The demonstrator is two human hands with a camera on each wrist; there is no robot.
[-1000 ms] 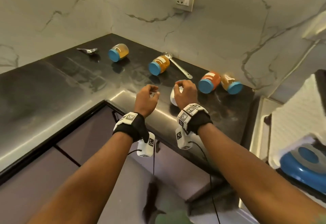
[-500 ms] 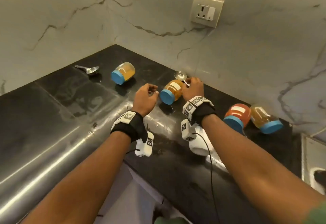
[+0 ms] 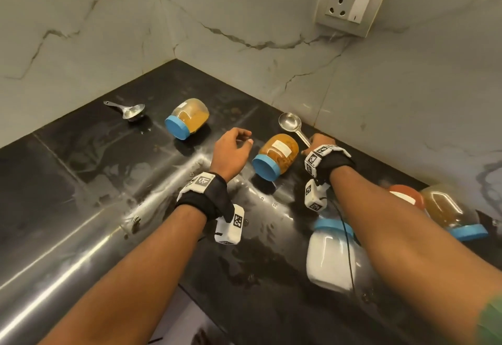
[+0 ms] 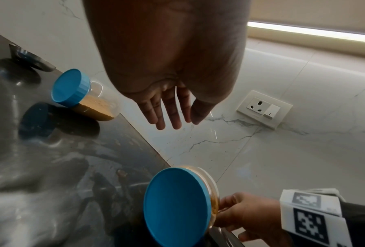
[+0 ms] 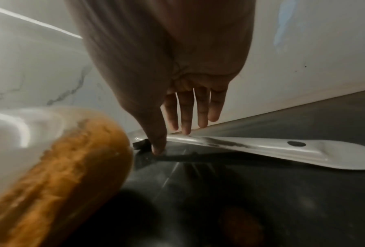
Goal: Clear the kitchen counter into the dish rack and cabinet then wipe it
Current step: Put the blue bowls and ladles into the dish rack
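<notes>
On the black counter (image 3: 95, 168) a long steel spoon (image 3: 289, 123) lies by the back wall. My right hand (image 3: 317, 143) is over its handle. In the right wrist view the thumb and fingertips (image 5: 185, 130) pinch the flat handle (image 5: 283, 150), which still lies on the counter. An orange-filled jar with a blue lid (image 3: 277, 154) (image 4: 177, 205) lies on its side just left of that hand. My left hand (image 3: 233, 149) (image 4: 169, 110) hovers left of this jar with relaxed fingers and holds nothing.
A second blue-lidded jar (image 3: 187, 118) and a small steel scoop (image 3: 130, 109) lie far left. A white jar (image 3: 331, 257) lies under my right forearm. A red jar (image 3: 407, 194) and an amber jar (image 3: 445, 211) lie at right. A wall socket (image 3: 350, 5) sits above.
Both hands moved from the counter's front edge toward the back wall. The right hand left the white jar and reached the long spoon's handle; the left hand now hovers beside the middle jar.
</notes>
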